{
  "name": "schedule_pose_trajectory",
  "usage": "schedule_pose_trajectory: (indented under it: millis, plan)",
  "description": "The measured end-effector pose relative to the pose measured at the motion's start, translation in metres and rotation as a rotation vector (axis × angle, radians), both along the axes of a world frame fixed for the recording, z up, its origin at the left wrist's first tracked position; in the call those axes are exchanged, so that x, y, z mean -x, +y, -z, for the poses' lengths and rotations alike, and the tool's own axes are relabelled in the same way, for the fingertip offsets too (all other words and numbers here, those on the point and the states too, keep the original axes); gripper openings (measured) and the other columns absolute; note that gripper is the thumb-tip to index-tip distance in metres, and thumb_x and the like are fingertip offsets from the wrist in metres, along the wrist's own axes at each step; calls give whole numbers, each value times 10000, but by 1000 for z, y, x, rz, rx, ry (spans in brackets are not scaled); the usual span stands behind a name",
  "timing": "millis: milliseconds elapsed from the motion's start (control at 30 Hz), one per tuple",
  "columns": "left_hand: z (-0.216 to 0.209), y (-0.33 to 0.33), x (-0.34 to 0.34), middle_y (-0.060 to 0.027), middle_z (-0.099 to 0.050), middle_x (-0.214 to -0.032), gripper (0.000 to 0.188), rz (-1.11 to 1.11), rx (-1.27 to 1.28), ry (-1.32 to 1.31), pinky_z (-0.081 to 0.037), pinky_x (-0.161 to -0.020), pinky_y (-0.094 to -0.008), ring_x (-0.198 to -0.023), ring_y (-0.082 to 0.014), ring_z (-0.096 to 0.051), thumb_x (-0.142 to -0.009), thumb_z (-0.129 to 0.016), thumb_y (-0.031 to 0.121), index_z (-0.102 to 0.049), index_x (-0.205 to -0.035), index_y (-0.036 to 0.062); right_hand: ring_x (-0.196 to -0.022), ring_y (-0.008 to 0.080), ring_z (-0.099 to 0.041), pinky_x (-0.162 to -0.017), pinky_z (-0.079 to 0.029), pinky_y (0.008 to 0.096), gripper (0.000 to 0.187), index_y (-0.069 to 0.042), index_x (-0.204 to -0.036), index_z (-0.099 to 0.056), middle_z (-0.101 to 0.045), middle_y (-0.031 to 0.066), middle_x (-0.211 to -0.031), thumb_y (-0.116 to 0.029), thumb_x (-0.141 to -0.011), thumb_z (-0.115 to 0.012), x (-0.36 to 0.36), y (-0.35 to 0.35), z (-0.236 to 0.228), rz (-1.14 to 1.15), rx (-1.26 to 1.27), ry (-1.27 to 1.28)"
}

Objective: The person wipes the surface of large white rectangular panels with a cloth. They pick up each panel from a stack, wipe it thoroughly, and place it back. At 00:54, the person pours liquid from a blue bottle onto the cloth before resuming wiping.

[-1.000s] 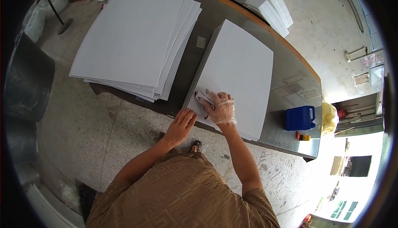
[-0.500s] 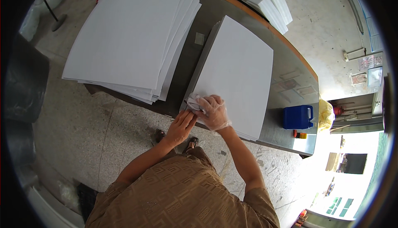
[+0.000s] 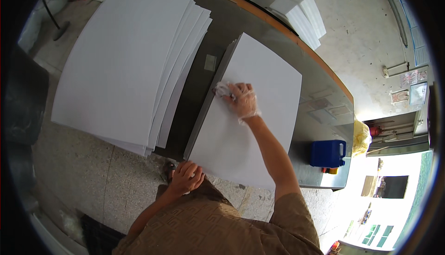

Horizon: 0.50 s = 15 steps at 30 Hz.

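Observation:
A stack of large white sheets (image 3: pixel 273 69) lies on the dark table, its grey-looking long edge toward the left. Over its left edge, about halfway up, my right hand (image 3: pixel 244 101) wears a clear plastic glove and presses a crumpled white cloth (image 3: pixel 223 89) onto the top sheet. My bare left hand (image 3: pixel 186 177) is at the stack's near left corner, fingers curled together; a bit of white shows under it, and what they hold is hidden. To the left, a second, looser pile of white sheets (image 3: pixel 116 65) is fanned along its right side.
The table (image 3: pixel 185 111) has an orange-brown far edge (image 3: pixel 278 18). A blue jug (image 3: pixel 328 153) stands at its right end beside small red and yellow items. White foam-like blocks (image 3: pixel 301 11) sit beyond the far edge. Dark bulky shapes (image 3: pixel 28 97) are at the left.
My right hand has moved up and away along the stack's left edge with the cloth. My left hand has parted from it and drawn back toward me at the near corner.

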<state>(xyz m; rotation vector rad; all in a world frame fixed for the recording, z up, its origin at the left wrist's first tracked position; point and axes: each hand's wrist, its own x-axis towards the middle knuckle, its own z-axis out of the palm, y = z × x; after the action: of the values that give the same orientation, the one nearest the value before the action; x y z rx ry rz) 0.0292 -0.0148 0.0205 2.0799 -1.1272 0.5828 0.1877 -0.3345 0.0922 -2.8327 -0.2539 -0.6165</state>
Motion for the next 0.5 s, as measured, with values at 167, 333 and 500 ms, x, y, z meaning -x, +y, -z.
schedule_pose_trajectory:
  millis: [167,333,500]
  plan:
    - [11,-3,13,-97,-514,-1138,367,-97,3,28,-473,-920,-493,-1081,-278,-545,-777,-753,233,-563,-1070,121,-1049,380,-582,-950,-474,450,478,-136,-1233,-662,-651,138,-1088,-360,-820,-746,-146,-112,-5,234,109,64]
    - [8,-2,24,-89,-508,-1101,327,-157,-26,49,-467,-933,-504,-1063,-275,-532,-769,-720,208,-543,-1033,134,-1110,371,-584,-1001,-464,435,510,-161,-1316,-617,-649,150,-1158,-404,-874,-690,-224,-152,-10,382,90,120]
    - [10,-5,12,-94,-503,-1106,334,-121,-16,12,-466,-940,-499,-1084,-288,-521,-776,-729,195,-538,-1041,124,-1086,354,-598,-957,-476,442,479,-138,-1295,-616,-652,161,-1157,-410,-901,-652,-195,-148,-2,362,38,145]
